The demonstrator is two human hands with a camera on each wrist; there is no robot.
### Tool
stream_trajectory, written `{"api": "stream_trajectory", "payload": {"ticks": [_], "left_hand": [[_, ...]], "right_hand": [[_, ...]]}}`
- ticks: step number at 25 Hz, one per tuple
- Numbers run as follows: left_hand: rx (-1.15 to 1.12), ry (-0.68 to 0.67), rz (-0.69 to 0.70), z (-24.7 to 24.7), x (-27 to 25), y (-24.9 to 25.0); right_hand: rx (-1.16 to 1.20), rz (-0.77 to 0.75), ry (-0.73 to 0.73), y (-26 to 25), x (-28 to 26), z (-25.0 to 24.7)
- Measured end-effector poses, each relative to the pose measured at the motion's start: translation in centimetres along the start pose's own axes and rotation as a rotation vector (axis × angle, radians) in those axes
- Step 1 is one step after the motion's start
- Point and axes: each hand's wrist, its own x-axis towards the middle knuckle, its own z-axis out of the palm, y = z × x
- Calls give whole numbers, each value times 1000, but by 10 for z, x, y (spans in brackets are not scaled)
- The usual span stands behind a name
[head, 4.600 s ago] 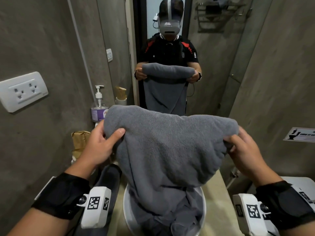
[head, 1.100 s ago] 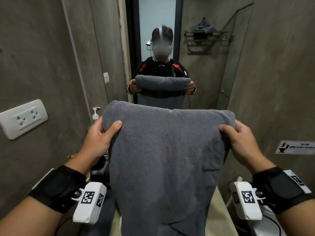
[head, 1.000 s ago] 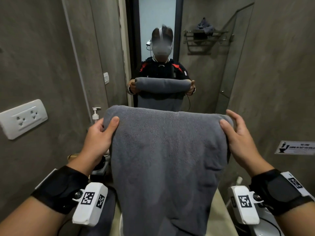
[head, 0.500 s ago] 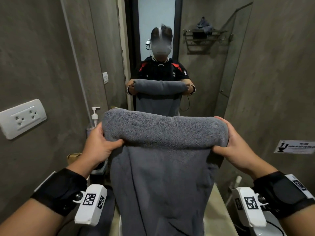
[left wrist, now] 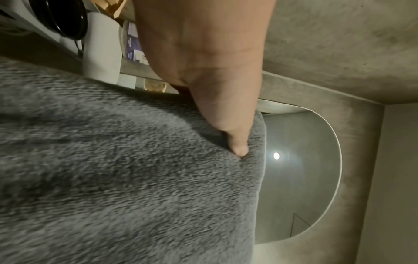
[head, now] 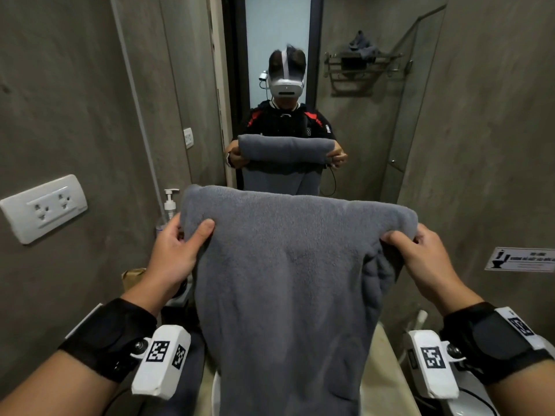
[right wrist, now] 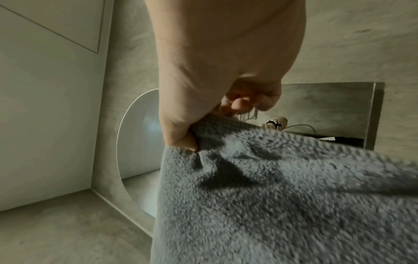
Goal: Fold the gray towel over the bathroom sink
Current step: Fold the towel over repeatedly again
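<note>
Near: lower end of the gray towel (head: 282, 340) hanging free in front of the worktop (head: 378, 370) and covering most of the sink (head: 214, 396); not possible to tell whether touching the basin. Risk of wetting or snagging if lowered before being doubled over. Mid-scene, at the top corners of the towel: left hand (head: 172, 259) grasping the left corner, thumb on the near face, fingers behind; right hand (head: 420, 259) clenched on the right corner, fabric bunched in the pinch, as confirmed in the right wrist view. Top edge apparently turned over away from the body, judging by the thick rounded rim. Likely faults from here: crooked fold if one corner is drawn lower than the other; slip of the left corner, secured by thumb pressure on plush pile only; loss of the rear layer if either grip relaxes, dropping the whole length into the sink. Hold both corners level, with even tension across the top edge. Farther left: paper bag (head: 132, 276) and soap dispenser (head: 169, 205) just beside the left hand; risk of toppling with a sideways swing of towel or wrist. Far: mirror (head: 360, 130), usable for checking the hidden far face.
</note>
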Motion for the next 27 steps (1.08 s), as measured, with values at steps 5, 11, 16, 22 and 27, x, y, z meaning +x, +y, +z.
{"api": "stream_trajectory", "payload": {"ticks": [5, 11, 16, 22, 27], "left_hand": [[-8, 2, -18, 2, 0, 13], [21, 28, -4, 4, -7, 5], [42, 62, 11, 3, -7, 3], [185, -119, -63, -9, -6, -3], [200, -76, -18, -18, -7, -14]], "right_hand": [[40, 43, -28, -3, 3, 2], [-7, -14, -32, 1, -1, 7], [-57, 8, -409, 10, -9, 0], [-78, 47, -527, 17, -5, -6], [-111, 12, -526, 12, -3, -12]]}}
